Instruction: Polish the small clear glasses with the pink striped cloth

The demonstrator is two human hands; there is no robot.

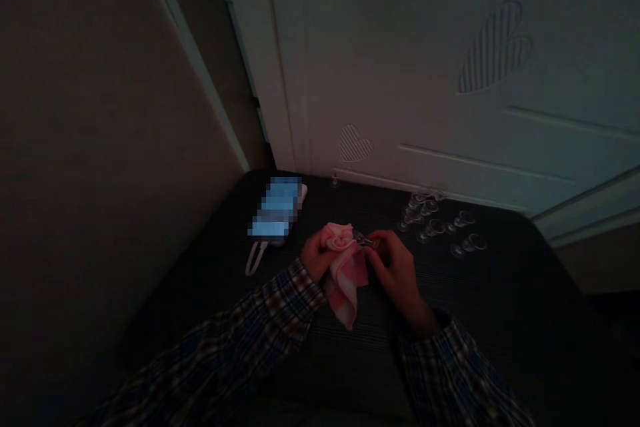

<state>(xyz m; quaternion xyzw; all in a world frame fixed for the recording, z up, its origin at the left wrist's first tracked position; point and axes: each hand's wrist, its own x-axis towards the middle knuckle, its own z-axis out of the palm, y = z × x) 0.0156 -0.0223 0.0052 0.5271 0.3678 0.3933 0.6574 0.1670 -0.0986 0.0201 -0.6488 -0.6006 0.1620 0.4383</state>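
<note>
Bunched in my left hand (315, 255) is a pink and white cloth (347, 273), its loose end hanging down over the table. My right hand (397, 267) pinches the foot end of a small stemmed glass (364, 239) between thumb and fingers. The glass lies sideways, its bowl end against the cloth and partly hidden by it. Both hands are closed and close together above the dark table. To the right of my right hand stand several small stemmed glasses (434, 227).
A dark table (210, 320) spans the view, with a white panel (400, 47) with heart reliefs behind it. A lit phone (277, 210) with a white cable (256, 257) lies at left. One small glass (335, 179) stands alone near the back edge. A wall (100, 113) rises at left.
</note>
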